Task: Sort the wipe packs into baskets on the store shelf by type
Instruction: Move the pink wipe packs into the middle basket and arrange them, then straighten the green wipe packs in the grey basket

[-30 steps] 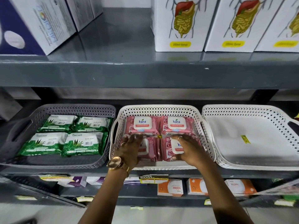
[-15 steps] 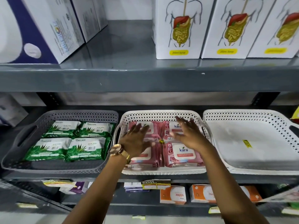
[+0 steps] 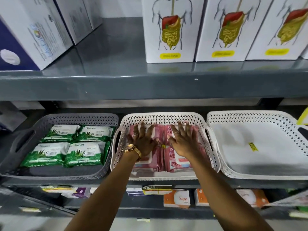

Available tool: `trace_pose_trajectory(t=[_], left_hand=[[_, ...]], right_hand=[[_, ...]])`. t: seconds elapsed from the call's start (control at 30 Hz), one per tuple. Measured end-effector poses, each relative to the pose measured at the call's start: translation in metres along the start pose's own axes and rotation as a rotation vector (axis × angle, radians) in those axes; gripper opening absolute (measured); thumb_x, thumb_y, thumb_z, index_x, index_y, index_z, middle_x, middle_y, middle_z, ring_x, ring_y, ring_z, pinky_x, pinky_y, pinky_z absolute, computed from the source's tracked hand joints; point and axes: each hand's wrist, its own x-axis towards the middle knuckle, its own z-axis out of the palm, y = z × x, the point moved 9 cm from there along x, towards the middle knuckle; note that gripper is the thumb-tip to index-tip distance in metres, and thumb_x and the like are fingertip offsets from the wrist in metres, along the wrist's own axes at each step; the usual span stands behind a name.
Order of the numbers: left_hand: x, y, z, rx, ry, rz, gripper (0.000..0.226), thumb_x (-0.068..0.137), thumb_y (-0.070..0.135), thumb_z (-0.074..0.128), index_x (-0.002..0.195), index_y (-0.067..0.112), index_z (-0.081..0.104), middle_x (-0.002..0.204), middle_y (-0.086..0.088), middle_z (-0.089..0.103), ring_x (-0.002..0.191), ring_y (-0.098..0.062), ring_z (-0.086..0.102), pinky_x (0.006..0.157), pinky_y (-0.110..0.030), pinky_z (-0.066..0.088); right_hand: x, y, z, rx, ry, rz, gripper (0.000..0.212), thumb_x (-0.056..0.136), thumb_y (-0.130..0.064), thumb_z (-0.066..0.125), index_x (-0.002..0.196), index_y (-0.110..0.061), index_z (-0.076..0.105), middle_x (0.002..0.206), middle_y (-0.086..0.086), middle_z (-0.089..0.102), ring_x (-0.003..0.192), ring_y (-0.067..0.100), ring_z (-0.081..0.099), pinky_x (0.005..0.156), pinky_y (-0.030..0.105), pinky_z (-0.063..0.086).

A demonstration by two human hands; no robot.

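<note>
Several pink wipe packs [image 3: 175,160] lie flat in the middle white basket [image 3: 164,117] on the shelf. My left hand [image 3: 143,140], with a gold watch on its wrist, rests flat with fingers spread on the back left pink packs. My right hand [image 3: 184,140] lies flat the same way on the back right pink packs. Neither hand grips anything. Several green wipe packs [image 3: 83,153] fill the grey basket [image 3: 80,117] on the left. The white basket [image 3: 250,115] on the right holds no packs, only a yellow sticker [image 3: 253,146].
The grey upper shelf [image 3: 150,87] overhangs the baskets and carries white boxes with a digestive-tract drawing [image 3: 170,30] and blue-white boxes [image 3: 30,34]. Below the baskets, a lower shelf holds orange-white boxes [image 3: 176,198] and price labels [image 3: 156,190].
Both hands slid from the front pink packs toward the back of the middle basket and flattened with fingers spread. The camera view moved closer and a little upward.
</note>
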Motion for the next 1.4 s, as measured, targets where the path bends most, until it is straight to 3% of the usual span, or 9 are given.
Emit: trace_pose_trajectory(t=[0.27,0.53,0.7,0.83,1.0,1.1,1.17,1.27,1.4], left_hand=[[-0.004,-0.004,-0.004,0.111,0.139,-0.049,0.069,0.088,0.065,0.018,0.146,0.038,-0.008,0.157,-0.009,-0.018,0.141,-0.034,-0.021,0.110,-0.054,-0.016],[-0.012,0.001,-0.011,0.086,0.168,-0.024,0.072,0.084,0.067,0.009,0.137,0.036,-0.029,0.150,-0.008,-0.031,0.135,-0.026,-0.030,0.103,-0.048,-0.025],[-0.033,0.005,-0.036,0.006,0.188,-0.005,0.085,0.090,0.061,0.029,0.145,0.021,-0.021,0.153,-0.011,-0.029,0.138,-0.031,-0.029,0.102,-0.049,-0.029],[-0.064,-0.023,-0.078,-0.019,0.299,0.018,0.085,0.094,0.050,0.040,0.143,0.018,-0.023,0.151,-0.012,-0.030,0.140,-0.029,-0.026,0.110,-0.046,-0.020],[-0.112,-0.118,-0.143,0.088,0.520,0.076,0.073,0.097,0.047,0.033,0.145,0.022,-0.016,0.149,-0.006,-0.028,0.141,-0.027,-0.024,0.114,-0.044,-0.017],[-0.124,-0.207,-0.134,0.244,0.370,-0.056,0.073,0.097,0.047,0.037,0.146,0.024,-0.013,0.154,-0.010,-0.024,0.142,-0.034,-0.019,0.115,-0.049,-0.009],[-0.128,-0.268,-0.117,0.307,0.192,-0.148,0.072,0.098,0.043,0.039,0.149,0.020,-0.006,0.156,-0.013,-0.019,0.143,-0.035,-0.015,0.116,-0.053,-0.005],[-0.133,-0.310,-0.095,0.283,-0.031,-0.130,0.072,0.097,0.048,0.035,0.149,0.023,-0.008,0.156,-0.015,-0.020,0.143,-0.036,-0.015,0.117,-0.053,-0.002],[-0.132,-0.327,-0.078,0.235,-0.211,-0.073,0.075,0.094,0.062,0.027,0.144,0.034,-0.020,0.153,-0.012,-0.030,0.140,-0.036,-0.024,0.114,-0.056,-0.008]], right_hand=[[0.003,0.003,0.003,0.010,0.111,-0.021,0.062,0.098,-0.053,0.019,0.151,-0.032,-0.007,0.161,0.003,-0.017,0.147,0.031,-0.020,0.116,0.052,-0.013],[-0.003,0.001,-0.002,0.027,0.116,-0.021,0.062,0.098,-0.053,0.017,0.151,-0.032,-0.009,0.161,0.003,-0.017,0.146,0.032,-0.021,0.117,0.052,-0.012],[-0.016,-0.012,-0.014,0.063,0.096,0.080,0.067,0.096,-0.059,0.011,0.150,-0.029,-0.014,0.161,0.000,-0.020,0.144,0.034,-0.026,0.114,0.053,-0.019],[-0.031,-0.063,-0.033,0.199,0.181,0.064,0.064,0.099,-0.052,0.016,0.153,-0.025,-0.004,0.163,0.003,-0.011,0.147,0.033,-0.020,0.118,0.053,-0.009],[-0.039,-0.173,-0.053,0.263,0.332,-0.077,0.064,0.098,-0.041,0.039,0.153,-0.015,0.017,0.163,0.006,0.009,0.150,0.032,-0.006,0.122,0.047,0.005],[-0.042,-0.248,-0.051,0.342,0.373,-0.212,0.061,0.092,-0.035,0.056,0.147,-0.016,0.036,0.158,0.006,0.030,0.149,0.029,0.013,0.123,0.038,0.016],[-0.042,-0.299,-0.033,0.351,0.326,-0.275,0.061,0.090,-0.034,0.060,0.146,-0.021,0.038,0.156,0.003,0.033,0.148,0.025,0.019,0.122,0.039,0.021],[-0.038,-0.348,0.009,0.241,0.151,-0.274,0.067,0.093,-0.042,0.053,0.151,-0.027,0.023,0.163,0.001,0.014,0.151,0.027,0.002,0.123,0.047,0.008],[-0.036,-0.357,0.060,0.144,-0.139,-0.125,0.072,0.095,-0.053,0.040,0.153,-0.031,0.003,0.163,-0.001,-0.013,0.147,0.030,-0.020,0.118,0.059,-0.007]])
